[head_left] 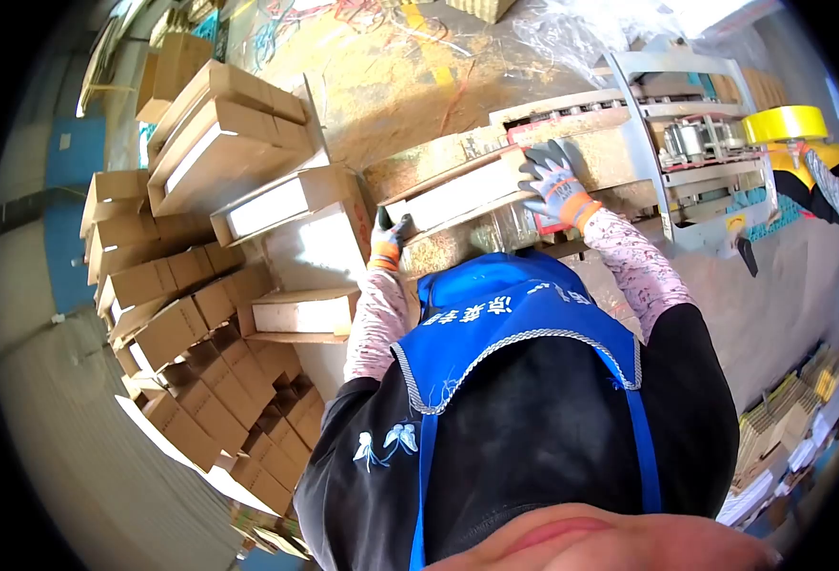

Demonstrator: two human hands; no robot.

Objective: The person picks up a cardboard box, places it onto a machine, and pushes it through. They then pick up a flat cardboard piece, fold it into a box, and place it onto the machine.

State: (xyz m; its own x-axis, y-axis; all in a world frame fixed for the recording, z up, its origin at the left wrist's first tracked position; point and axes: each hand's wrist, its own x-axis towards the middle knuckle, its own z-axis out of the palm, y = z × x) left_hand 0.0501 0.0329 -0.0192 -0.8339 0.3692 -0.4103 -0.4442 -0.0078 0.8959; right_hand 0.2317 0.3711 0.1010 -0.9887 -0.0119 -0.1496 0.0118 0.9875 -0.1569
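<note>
My left hand [388,238], in a dark glove with an orange cuff, grips the near left corner of a long flat cardboard box [457,195]. Wearing a grey glove, my right hand [552,186] is pressed fingers-spread onto the box's right end. The box lies tilted in front of my chest at the mouth of a metal box-sealing machine [695,143]. My patterned sleeves and blue apron [524,333] hide the space below the box.
Stacks of similar open cardboard boxes [238,143] and smaller brown cartons [210,381] fill the left side. A yellow tape roll [786,124] sits on the machine at right. Another person's gloved arm [833,186] reaches in at the far right.
</note>
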